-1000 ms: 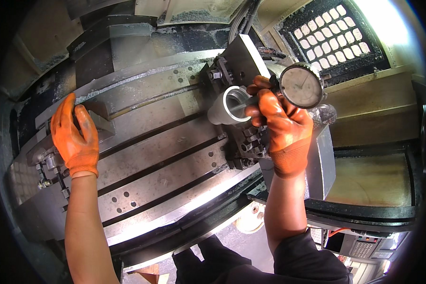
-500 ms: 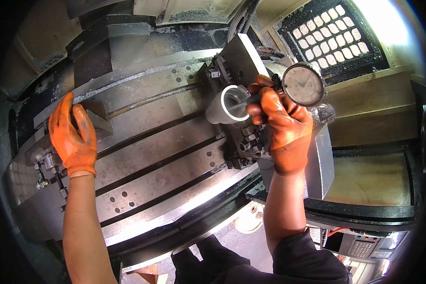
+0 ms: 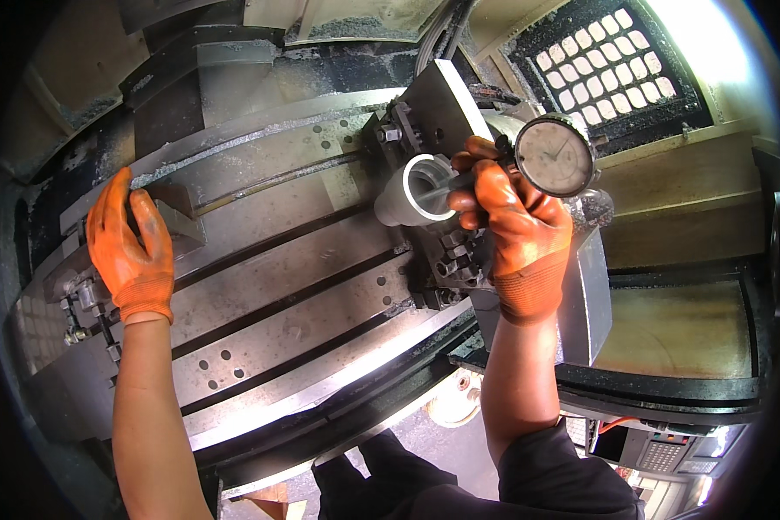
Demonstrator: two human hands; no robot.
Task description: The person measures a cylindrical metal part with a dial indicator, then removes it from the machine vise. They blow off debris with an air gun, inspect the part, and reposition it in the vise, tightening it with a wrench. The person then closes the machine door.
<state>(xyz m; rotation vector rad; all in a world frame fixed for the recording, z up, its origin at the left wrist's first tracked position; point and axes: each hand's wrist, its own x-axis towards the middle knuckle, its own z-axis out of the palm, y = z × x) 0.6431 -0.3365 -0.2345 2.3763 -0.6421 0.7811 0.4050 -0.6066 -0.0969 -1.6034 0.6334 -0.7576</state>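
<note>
My right hand (image 3: 524, 230), in an orange glove, is closed around a dial bore gauge (image 3: 555, 158). The gauge's round dial stands above the fist, and its stem points left into the mouth of a pale grey hollow cylinder (image 3: 393, 204). How deep the tip sits inside cannot be made out. This cylinder juts from an upright metal plate (image 3: 446, 97). On the far left, my gloved left hand (image 3: 130, 247) lies with fingers stretched out over a metal block (image 3: 180, 224) on the slotted machine table (image 3: 277, 264). It grips nothing visible.
Bolts and clamps (image 3: 455, 260) stick out below the cylinder, and more threaded studs (image 3: 91, 299) stand beside my left wrist. A grey box-shaped housing (image 3: 588, 295) is close to my right forearm. Metal chips cover ledges near a grated window (image 3: 605, 65).
Almost nothing differs. My left hand and the machine parts appear shifted very slightly left; the gauge stays at the cylinder's mouth.
</note>
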